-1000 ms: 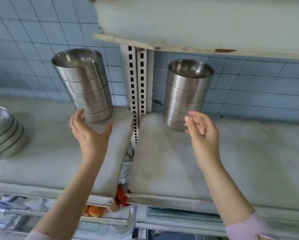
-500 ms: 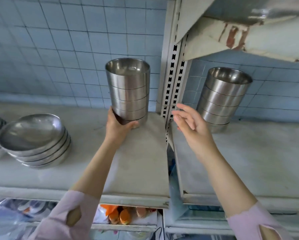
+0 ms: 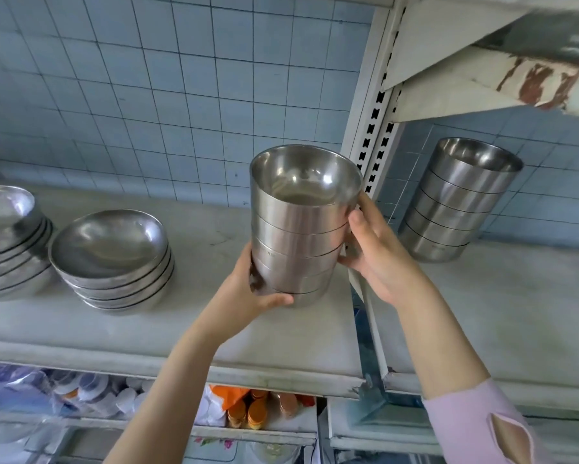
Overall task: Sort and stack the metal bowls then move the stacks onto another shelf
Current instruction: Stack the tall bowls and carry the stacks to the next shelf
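Tiled wall (image 3: 147, 95), left grip (image 3: 244, 296) and right grip (image 3: 378, 259) clasping bowl stack (image 3: 298, 236); shallow bowls (image 3: 110, 242) left, slotted upright (image 3: 365, 128), second stack (image 3: 455, 209) right

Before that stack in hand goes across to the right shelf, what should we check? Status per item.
1. Left hand grips the base of the bowl stack: ok.
2. Right hand wraps the stack's upper side, thumb in front: ok.
3. Bowls nested evenly, seams parallel: ok.
4. Base lifted clear of the left shelf: cannot tell.
5. Clearance at the post: not ok, the rim sits right beside it.
6. Landing room on the right shelf: ok, bare surface in front of the other tall stack.
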Demonstrator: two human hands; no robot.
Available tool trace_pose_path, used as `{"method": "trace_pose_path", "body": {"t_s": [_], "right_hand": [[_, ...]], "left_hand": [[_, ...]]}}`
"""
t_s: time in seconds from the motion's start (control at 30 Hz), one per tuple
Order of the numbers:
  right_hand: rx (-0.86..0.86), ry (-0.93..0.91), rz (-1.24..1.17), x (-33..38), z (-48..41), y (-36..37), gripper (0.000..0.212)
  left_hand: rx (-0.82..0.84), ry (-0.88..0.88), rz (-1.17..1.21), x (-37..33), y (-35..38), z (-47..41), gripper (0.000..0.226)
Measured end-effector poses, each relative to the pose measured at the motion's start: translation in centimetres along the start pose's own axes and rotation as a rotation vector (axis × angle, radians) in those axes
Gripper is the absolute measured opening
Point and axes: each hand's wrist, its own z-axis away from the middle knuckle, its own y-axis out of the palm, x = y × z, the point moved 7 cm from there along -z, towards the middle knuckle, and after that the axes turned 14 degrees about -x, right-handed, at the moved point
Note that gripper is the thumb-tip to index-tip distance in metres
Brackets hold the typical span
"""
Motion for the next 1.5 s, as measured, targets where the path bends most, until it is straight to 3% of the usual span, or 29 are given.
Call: {"method": "trace_pose_path", "body": {"t_s": [0.07,0.2,0.63,0.73,0.9,1.27,1.5], "right_hand": [[0.017,0.012,-0.014,-0.1,0.4,0.3,0.1],[0.009,0.044,-0.01,0.0,0.5,0.6,0.077],[-0.009,-0.022,-0.027,1.7,2.4,-2.7,0.077],[-0.069,-0.036,-0.017,2.2,3.3,-6.0,0.088],[-0.169,-0.008,-0.027,1.9,4.9,-13.4,0.107],[-0.239,0.031,-0.004,1.3,7.6,-31.5,0.101],[-0.195,0.03,0.045,0.7,7.7,-38.7,0.099]], "left_hand": [[0.029,-0.002,0.037,-0.5,0.2,0.2,0.099],[0.036,-0.014,0.066,-0.6,0.3,0.2,0.091],[-0.031,-0.005,0.012,-2.0,2.6,1.4,0.087],[-0.009,0.027,-0.036,-3.5,4.9,1.5,0.094],[0.036,0.059,-0.103,-5.5,11.2,1.7,0.095],[0.132,0.011,-0.041,-8.2,30.4,4.2,0.092],[0.116,-0.043,0.001,-8.1,38.4,5.7,0.093]]}}
